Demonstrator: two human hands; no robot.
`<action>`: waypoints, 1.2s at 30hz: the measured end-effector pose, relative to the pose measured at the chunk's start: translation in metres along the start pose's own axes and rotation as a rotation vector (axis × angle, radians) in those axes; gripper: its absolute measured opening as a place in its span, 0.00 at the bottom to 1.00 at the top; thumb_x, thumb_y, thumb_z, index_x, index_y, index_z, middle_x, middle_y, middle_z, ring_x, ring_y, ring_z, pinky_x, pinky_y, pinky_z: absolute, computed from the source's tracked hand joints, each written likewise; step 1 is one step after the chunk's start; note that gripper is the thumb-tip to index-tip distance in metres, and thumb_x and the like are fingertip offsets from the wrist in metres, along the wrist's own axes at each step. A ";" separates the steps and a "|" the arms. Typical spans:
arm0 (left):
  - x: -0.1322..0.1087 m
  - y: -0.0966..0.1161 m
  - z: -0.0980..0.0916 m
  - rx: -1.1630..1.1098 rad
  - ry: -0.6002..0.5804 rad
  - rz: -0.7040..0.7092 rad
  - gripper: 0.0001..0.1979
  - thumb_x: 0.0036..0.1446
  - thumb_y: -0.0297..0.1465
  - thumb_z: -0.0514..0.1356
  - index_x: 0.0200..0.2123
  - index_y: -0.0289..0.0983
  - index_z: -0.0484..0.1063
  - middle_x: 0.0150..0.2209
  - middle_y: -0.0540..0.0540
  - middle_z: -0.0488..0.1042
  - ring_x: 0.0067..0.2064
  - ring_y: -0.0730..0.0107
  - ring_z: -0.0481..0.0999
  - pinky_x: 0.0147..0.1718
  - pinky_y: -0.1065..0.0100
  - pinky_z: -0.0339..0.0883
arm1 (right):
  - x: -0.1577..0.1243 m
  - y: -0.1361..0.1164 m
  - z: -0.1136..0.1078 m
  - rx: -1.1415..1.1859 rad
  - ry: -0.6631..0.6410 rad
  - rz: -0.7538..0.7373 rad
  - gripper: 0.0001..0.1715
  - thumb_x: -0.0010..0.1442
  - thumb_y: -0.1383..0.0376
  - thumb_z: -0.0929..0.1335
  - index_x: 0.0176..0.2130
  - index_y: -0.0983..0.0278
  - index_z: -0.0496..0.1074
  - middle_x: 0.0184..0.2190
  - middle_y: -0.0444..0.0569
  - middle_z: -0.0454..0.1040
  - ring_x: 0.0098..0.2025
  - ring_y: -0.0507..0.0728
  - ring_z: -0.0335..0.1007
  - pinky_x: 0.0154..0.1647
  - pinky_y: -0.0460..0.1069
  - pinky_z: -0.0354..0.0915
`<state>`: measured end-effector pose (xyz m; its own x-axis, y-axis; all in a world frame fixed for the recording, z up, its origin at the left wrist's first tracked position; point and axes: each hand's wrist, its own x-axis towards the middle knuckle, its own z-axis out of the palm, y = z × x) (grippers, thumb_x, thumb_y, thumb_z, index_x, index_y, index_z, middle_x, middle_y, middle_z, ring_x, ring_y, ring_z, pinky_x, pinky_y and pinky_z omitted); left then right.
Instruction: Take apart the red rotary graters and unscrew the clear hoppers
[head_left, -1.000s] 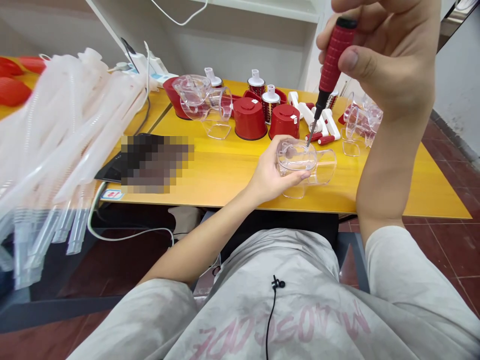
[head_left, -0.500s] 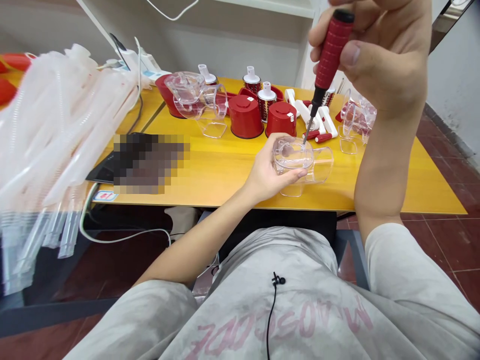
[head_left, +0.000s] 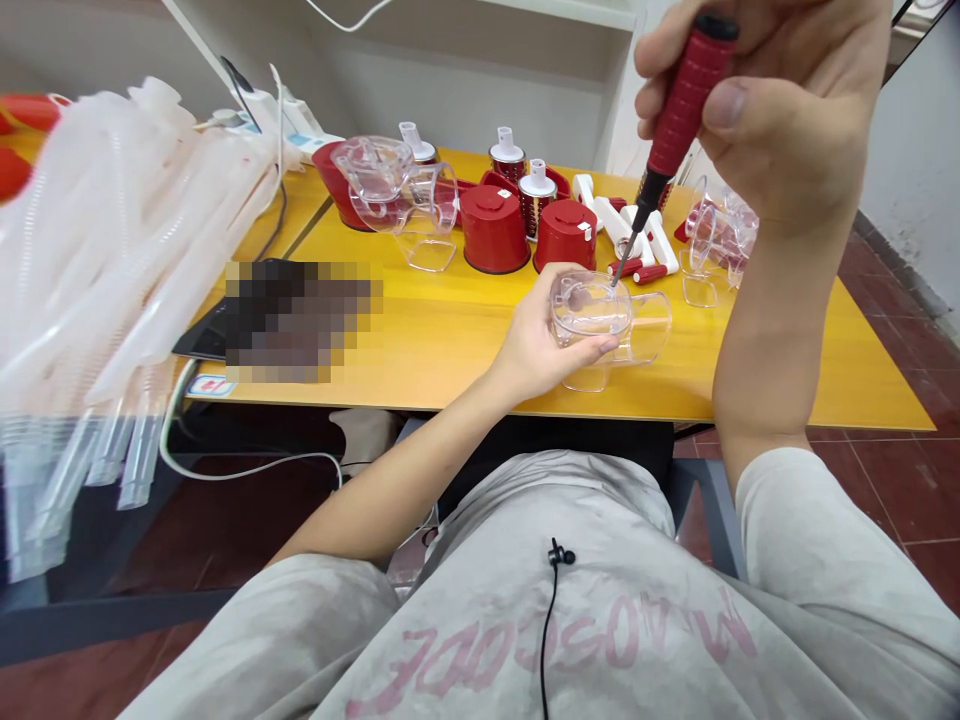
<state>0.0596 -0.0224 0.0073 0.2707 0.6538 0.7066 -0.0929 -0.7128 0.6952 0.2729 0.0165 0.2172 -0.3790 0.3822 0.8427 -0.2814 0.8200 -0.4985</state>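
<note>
Yellow worktable (head_left: 420, 340): left hand (head_left: 532, 340) grips clear plastic housing (head_left: 592, 310) above it; right hand (head_left: 787, 110), separate, holds red-handled screwdriver (head_left: 679, 115), tip in the housing. Red caps (head_left: 493, 230) and more clear housings (head_left: 712, 240) sit loose beyond.

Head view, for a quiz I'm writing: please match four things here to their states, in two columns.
Things:
1. Right hand
2. Left hand
3. Red-handled screwdriver
4. Red round container

States:
A. Stands on the yellow table
B. Holds the clear plastic housing
C. Tip points down into that housing
D. Grips the screwdriver

Pairs: 1-D, 2-B, 3-C, 4-A
</note>
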 end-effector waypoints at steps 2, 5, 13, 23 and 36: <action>0.000 0.000 0.000 -0.003 0.000 -0.013 0.45 0.60 0.63 0.81 0.67 0.44 0.73 0.61 0.37 0.84 0.57 0.50 0.87 0.59 0.50 0.82 | 0.000 0.006 0.002 0.014 -0.012 -0.075 0.15 0.70 0.51 0.80 0.51 0.56 0.89 0.44 0.35 0.94 0.42 0.53 0.91 0.47 0.50 0.88; -0.001 0.001 0.000 -0.007 0.005 -0.021 0.45 0.59 0.63 0.81 0.67 0.43 0.74 0.61 0.37 0.84 0.58 0.49 0.87 0.60 0.49 0.82 | 0.001 0.011 0.002 -0.102 0.024 -0.104 0.17 0.70 0.47 0.81 0.51 0.54 0.90 0.44 0.33 0.90 0.41 0.46 0.83 0.46 0.43 0.82; 0.000 0.005 0.001 -0.003 0.015 -0.017 0.44 0.59 0.62 0.82 0.65 0.42 0.74 0.60 0.38 0.84 0.55 0.53 0.86 0.58 0.53 0.81 | -0.003 -0.007 0.002 -0.013 -0.030 0.057 0.18 0.63 0.56 0.84 0.53 0.49 0.90 0.46 0.36 0.94 0.48 0.60 0.91 0.55 0.53 0.90; -0.001 0.003 0.001 0.008 0.031 -0.019 0.43 0.59 0.62 0.81 0.65 0.43 0.75 0.60 0.38 0.85 0.56 0.51 0.87 0.57 0.52 0.81 | 0.002 -0.005 0.005 -0.200 0.176 0.236 0.36 0.65 0.32 0.82 0.51 0.58 0.82 0.48 0.40 0.81 0.56 0.57 0.90 0.46 0.47 0.85; -0.002 -0.001 0.001 0.012 0.034 -0.012 0.44 0.59 0.63 0.81 0.66 0.44 0.75 0.60 0.38 0.84 0.57 0.50 0.86 0.59 0.50 0.80 | -0.002 -0.009 0.007 -0.195 0.101 0.128 0.22 0.59 0.48 0.88 0.49 0.52 0.89 0.45 0.35 0.84 0.48 0.48 0.81 0.46 0.40 0.83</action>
<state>0.0604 -0.0236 0.0048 0.2391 0.6705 0.7023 -0.0779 -0.7077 0.7022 0.2701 0.0054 0.2185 -0.3080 0.5211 0.7960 -0.0576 0.8249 -0.5623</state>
